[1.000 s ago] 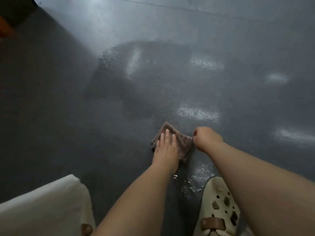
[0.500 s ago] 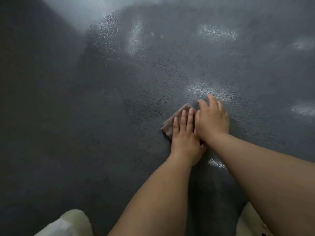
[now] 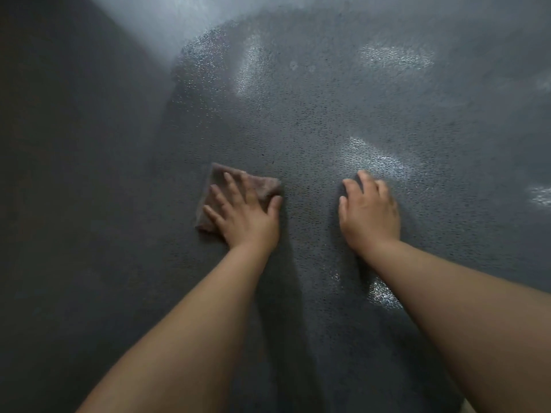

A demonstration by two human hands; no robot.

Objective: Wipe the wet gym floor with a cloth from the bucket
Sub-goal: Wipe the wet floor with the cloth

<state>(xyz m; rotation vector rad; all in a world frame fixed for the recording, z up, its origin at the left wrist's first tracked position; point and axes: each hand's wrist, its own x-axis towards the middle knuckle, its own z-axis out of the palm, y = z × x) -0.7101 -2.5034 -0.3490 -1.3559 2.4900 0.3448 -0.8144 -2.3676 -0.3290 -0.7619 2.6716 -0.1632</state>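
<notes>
My left hand [image 3: 246, 214] lay flat, fingers spread straight; my right hand [image 3: 369, 211] rested palm-down, fingers slightly bent, arms extended.

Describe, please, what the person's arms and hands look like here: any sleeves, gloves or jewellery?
Both forearms are bare as far as the view reaches; no sleeve shows on either. The left hand and the right hand wear no gloves, and no watch, bracelet or ring can be seen on the wrists or fingers. The dim light hides any finer marks.
</notes>
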